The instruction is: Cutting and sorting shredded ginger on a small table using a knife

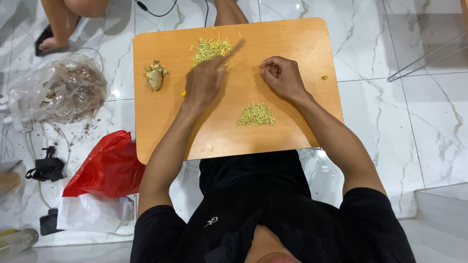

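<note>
hands over the board (292, 126): left (204, 80) gripping a blurred knife (233, 50) at the shreds (210, 49), right (282, 75) loosely curled, holding nothing.

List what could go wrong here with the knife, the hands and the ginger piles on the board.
1. The left hand holds a blurred knife over the far shred pile, so the blade appears to be in motion; the right hand rests curled on the wooden board close by and might get nicked.
2. The near pile lies between the forearms; a sleeve or wrist could scatter it.
3. The ginger root sits near the board's left edge and might be knocked off.
</note>
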